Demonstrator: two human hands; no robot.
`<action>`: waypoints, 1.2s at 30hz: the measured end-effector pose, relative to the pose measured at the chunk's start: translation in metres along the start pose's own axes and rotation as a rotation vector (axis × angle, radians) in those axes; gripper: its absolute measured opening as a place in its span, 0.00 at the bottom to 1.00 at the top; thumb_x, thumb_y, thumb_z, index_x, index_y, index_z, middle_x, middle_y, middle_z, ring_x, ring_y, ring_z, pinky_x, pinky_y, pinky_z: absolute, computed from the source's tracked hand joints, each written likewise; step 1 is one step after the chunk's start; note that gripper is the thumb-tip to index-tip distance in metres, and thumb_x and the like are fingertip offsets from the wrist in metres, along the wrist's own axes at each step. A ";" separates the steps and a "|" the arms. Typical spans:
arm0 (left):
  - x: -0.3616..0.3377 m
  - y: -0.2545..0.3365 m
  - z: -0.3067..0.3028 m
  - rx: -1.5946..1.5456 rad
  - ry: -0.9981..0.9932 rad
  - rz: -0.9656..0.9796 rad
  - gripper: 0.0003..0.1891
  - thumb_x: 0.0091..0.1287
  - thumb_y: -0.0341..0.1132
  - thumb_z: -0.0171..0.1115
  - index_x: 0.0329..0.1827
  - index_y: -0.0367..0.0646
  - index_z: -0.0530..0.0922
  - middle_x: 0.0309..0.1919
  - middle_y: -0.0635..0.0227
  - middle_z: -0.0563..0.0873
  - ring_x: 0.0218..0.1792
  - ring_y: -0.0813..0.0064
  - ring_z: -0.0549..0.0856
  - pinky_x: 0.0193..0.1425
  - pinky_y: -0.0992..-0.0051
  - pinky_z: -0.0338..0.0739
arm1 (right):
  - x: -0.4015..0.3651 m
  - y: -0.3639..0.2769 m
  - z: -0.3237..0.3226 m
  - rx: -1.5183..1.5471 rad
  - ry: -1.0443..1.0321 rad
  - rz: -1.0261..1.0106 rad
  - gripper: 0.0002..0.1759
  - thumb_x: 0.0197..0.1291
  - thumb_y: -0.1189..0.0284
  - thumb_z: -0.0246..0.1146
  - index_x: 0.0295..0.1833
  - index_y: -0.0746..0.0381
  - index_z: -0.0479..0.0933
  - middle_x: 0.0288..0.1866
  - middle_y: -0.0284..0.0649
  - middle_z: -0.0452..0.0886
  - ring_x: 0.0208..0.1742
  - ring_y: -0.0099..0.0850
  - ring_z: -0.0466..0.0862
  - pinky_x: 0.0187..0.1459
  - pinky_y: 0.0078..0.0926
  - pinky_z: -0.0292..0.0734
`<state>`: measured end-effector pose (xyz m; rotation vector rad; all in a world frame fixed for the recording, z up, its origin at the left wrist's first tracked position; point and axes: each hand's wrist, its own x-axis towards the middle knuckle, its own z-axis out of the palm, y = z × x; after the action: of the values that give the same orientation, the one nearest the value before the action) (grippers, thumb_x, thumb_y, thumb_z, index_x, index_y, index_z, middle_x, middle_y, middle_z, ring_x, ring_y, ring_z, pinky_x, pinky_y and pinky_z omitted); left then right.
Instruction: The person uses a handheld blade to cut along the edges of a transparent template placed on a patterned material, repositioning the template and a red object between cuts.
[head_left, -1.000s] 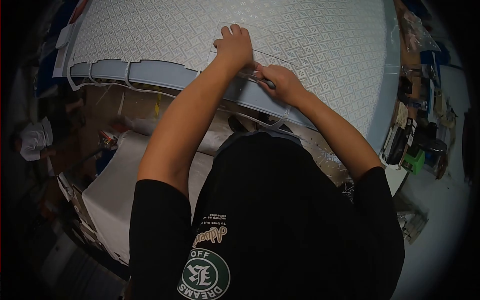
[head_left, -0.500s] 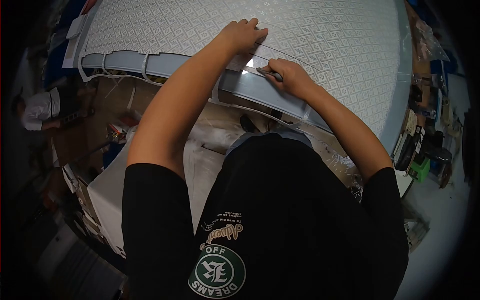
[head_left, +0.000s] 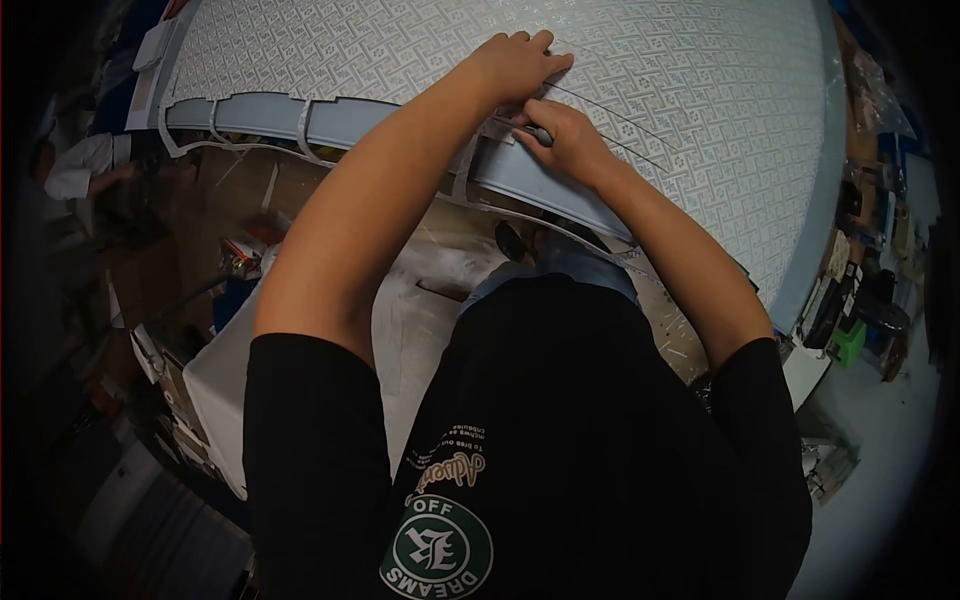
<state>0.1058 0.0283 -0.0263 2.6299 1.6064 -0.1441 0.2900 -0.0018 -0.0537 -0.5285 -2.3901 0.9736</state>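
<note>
A patterned white sheet (head_left: pixel 700 80) covers the top of a large panel with a blue-grey edge (head_left: pixel 560 185). On the sheet near that edge lies my left hand (head_left: pixel 520 65), fingers spread, pressing on a thin ruler-like strip (head_left: pixel 610 118) that runs out to the right. Just below it, my right hand (head_left: pixel 570 140) is closed around a slim dark pen-like tool (head_left: pixel 540 134), its tip pointing left at the panel edge. Cut strips of the white sheet (head_left: pixel 305 125) hang off the front edge.
Another person (head_left: pixel 90 165) is at the far left. A white-covered surface (head_left: pixel 220 375) stands at lower left. Shelves with tools, bags and a green box (head_left: pixel 850 342) line the right side. A shoe (head_left: pixel 510 240) shows below the panel's edge.
My left hand has shifted slightly right. My right hand, with the tool, has moved a little up and left, closer to my left hand. The view has shifted somewhat.
</note>
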 end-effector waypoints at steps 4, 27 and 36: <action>-0.002 0.003 -0.010 -0.024 -0.001 0.004 0.41 0.56 0.40 0.76 0.77 0.60 0.73 0.60 0.56 0.81 0.58 0.52 0.86 0.59 0.56 0.85 | 0.004 0.002 0.000 0.014 0.033 -0.015 0.11 0.62 0.75 0.72 0.45 0.62 0.77 0.40 0.46 0.85 0.44 0.50 0.86 0.45 0.46 0.81; 0.049 -0.018 -0.032 -0.132 -0.298 0.448 0.47 0.45 0.59 0.88 0.62 0.39 0.77 0.58 0.53 0.82 0.57 0.55 0.87 0.59 0.63 0.84 | 0.012 -0.111 0.100 -0.331 0.668 0.706 0.14 0.59 0.83 0.72 0.49 0.62 0.80 0.51 0.45 0.89 0.54 0.47 0.88 0.59 0.49 0.80; 0.058 -0.006 -0.057 0.083 -0.503 0.499 0.55 0.46 0.66 0.85 0.73 0.41 0.74 0.64 0.56 0.82 0.62 0.56 0.86 0.60 0.59 0.85 | 0.055 -0.141 0.107 -0.344 0.790 1.031 0.11 0.63 0.79 0.72 0.49 0.64 0.80 0.47 0.49 0.87 0.50 0.52 0.88 0.49 0.43 0.83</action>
<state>0.1298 0.0878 0.0245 2.6573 0.7854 -0.7767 0.1616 -0.1243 -0.0012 -1.9546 -1.4741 0.4969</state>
